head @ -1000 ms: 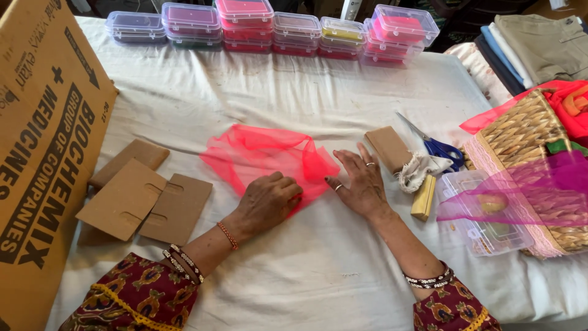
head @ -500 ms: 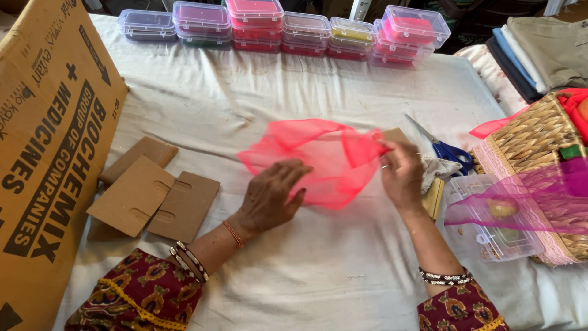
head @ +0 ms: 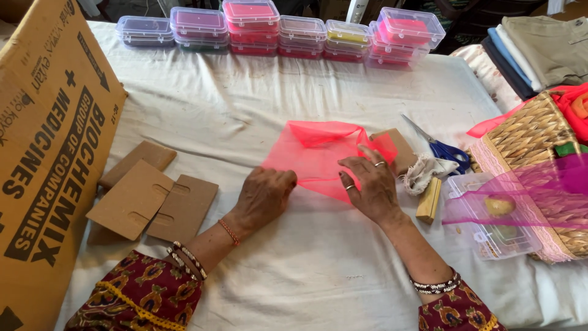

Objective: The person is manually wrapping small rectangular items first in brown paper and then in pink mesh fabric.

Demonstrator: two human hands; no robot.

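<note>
A sheer red-pink net cloth lies spread on the white tablecloth in the middle of the head view. My left hand rests palm down on the cloth's near left corner, fingers curled. My right hand, with rings on two fingers, lies flat on the cloth's right side, fingers apart and pressing it down. A brown cardboard piece sits partly under the cloth's right edge.
Brown cardboard cutouts lie at left beside a big carton. Coloured plastic boxes line the far edge. At right are blue-handled scissors, a thread bundle, a clear box, pink netting and a wicker basket.
The cloth was lifted and turned by my right hand half a second ago. Now it lies flat again, further right than a second ago, with both hands pressing on it.
</note>
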